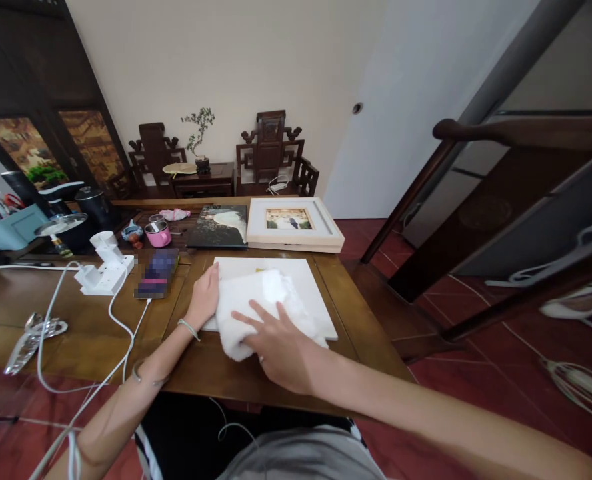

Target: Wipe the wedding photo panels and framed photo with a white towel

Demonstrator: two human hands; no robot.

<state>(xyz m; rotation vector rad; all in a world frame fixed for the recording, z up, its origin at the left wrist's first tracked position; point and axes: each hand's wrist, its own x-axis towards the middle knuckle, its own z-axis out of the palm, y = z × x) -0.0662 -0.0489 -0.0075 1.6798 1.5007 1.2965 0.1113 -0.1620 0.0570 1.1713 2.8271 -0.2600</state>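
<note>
1. Because the table [356, 333] falls away soon past the three o'clock side, strokes would best finish short of that edge.
2. The white board [316, 300] lies flat on the table, just nearer than the light-framed picture [326, 227] at twelve to one o'clock; pressure should go straight down so it doesn't skid.
3. The folded white cloth [246, 313] lies over the board's middle and nine o'clock side, spilling past its six-to-seven o'clock edge. Gathering that overhang in should stop it dragging on the wood.
4. The right hand [286, 350] is open, fingers spread on the cloth; an even, flat palm suits the plush pile better than fingertips.
5. The left hand [205, 295] lies along the board's nine-to-ten o'clock edge, a sensible brace; whether it grips, I cannot tell.
6. Much of the board's face is covered, so its condition there is unknown.
7. The right thumb is hard to make out.
8. A small yellowish patch [260, 270] at the cloth's twelve o'clock edge is too small to identify.
</note>
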